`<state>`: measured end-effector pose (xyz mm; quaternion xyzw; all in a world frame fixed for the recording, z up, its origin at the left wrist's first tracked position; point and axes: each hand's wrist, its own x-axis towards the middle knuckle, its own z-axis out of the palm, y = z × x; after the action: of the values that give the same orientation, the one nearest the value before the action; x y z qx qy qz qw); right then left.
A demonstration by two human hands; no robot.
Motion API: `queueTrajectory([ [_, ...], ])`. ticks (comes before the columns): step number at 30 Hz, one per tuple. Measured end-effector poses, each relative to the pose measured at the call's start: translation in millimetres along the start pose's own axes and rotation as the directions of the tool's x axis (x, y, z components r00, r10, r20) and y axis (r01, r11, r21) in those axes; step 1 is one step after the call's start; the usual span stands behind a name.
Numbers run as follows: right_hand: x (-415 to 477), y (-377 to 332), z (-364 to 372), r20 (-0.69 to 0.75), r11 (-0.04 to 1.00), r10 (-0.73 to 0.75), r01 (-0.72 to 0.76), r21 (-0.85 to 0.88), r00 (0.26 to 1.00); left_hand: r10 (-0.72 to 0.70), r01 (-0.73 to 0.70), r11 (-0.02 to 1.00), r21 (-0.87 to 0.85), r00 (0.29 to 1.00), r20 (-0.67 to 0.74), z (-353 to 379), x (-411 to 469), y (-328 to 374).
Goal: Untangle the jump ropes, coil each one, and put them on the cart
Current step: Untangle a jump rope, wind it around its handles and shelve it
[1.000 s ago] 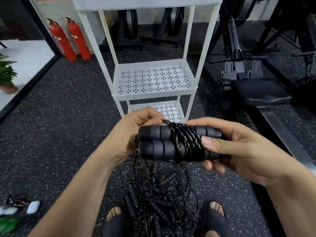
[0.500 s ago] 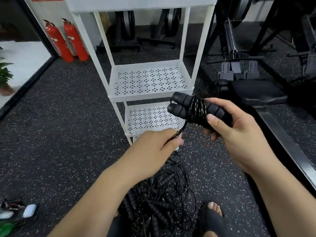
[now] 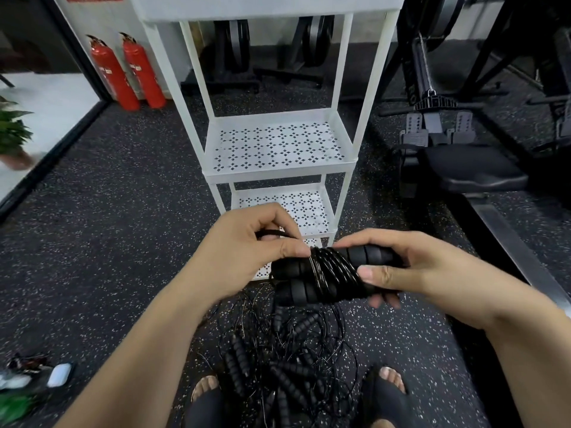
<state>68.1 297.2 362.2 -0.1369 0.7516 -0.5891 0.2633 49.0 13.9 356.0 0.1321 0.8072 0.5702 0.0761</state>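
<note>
At the bottom edge of the frame, two feet in black slippers point(image 3: 386, 396) stand on the speckled dark floor point(image 3: 123, 242). Between them lies a tangled heap of jump ropes point(image 3: 287, 362), thin black cords looped over ribbed black handles. In the lower left corner a small white case point(image 3: 60, 374) sits on the floor among some blurred items.

Just above the heap, in the middle of the frame, both hands hold a coiled jump rope point(image 3: 321, 273) in the air. Its two black foam handles lie side by side, with the cord wound tightly round their middle. The right hand point(image 3: 411, 273) grips the right end of the bundle, thumb pressed on the front of the windings and fingers curled underneath. The left hand point(image 3: 244, 254) is closed too, pinching a short loop of the cord at the left of the windings between thumb and forefinger.

Directly behind the hands stands the white cart point(image 3: 278, 173), its perforated shelves stacked up the centre of the frame. The hands cover part of its lowest shelf.

Farther back, two red fire extinguishers point(image 3: 114, 75) stand against the wall in the upper left, and a potted plant point(image 3: 12, 131) shows at the left edge. A black rowing machine point(image 3: 463, 171) fills the right side.
</note>
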Motion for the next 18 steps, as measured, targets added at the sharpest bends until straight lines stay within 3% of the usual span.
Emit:
queueTrajectory([
  [3, -6, -7, -1, 0.04, 0.991, -0.038, 0.033, 0.131, 0.998, 0.03, -0.033, 0.996, -0.085, 0.999, -0.044, -4, 1, -2],
  [8, -7, -10, 6, -0.002, 0.925, -0.143, 0.135, 0.354, 0.99, -0.071, 0.063, 0.954, -0.294, 0.997, -0.016, 2, 8, -8],
  [11, -1, -9, 14, -0.153, 0.846, -0.165, 0.219, 0.486, 0.974, -0.133, 0.124, 0.98, -0.154, 0.99, -0.048, 19, 8, -13],
  [14, 6, -7, 20, -0.318, 0.817, -0.148, 0.297, 0.495, 0.936, -0.177, 0.175, 0.982, -0.075, 0.984, -0.019, 38, 8, -12],
  [18, 16, 3, 17, -0.502, 0.821, -0.112, 0.365, 0.44, 0.857, -0.197, 0.157, 0.94, 0.302, 0.975, 0.104, 58, 4, -6],
])
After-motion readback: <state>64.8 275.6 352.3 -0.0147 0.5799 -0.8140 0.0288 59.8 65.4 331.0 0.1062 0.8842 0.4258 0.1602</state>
